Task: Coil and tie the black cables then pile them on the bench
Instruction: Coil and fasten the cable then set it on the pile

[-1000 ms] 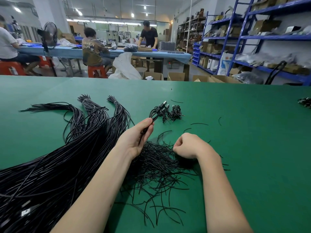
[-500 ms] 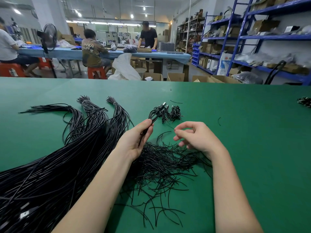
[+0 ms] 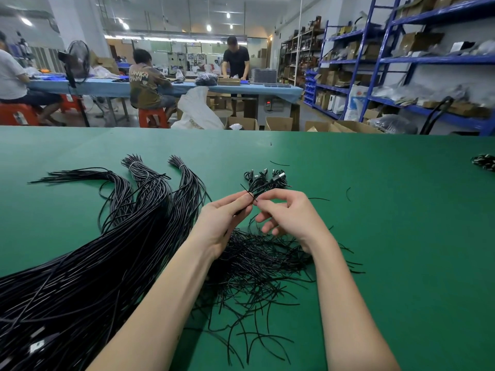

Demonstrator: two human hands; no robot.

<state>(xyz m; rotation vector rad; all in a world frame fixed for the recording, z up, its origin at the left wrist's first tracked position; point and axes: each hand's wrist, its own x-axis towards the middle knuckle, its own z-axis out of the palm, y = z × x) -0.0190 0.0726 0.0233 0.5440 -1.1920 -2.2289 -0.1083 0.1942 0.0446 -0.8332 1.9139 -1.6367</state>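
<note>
On the green bench my left hand grips a coiled black cable that sticks out past my fingers, plug end away from me. My right hand pinches a thin black tie wire against that coil, thumb and forefinger meeting the left fingertips. Under both wrists lies a loose heap of short tie wires. A big sheaf of long uncoiled black cables fans across the left. Just beyond my hands sits a small pile of tied coils.
Stray tie wires lie on the bench beyond the pile. Another black bundle sits at the right edge. Past the bench's far edge are cardboard boxes, blue shelving and people at a blue table.
My right hand rose off the heap of tie wires with one wire pinched and moved left to meet my left hand at the coil. My left hand lifted slightly with the coil.
</note>
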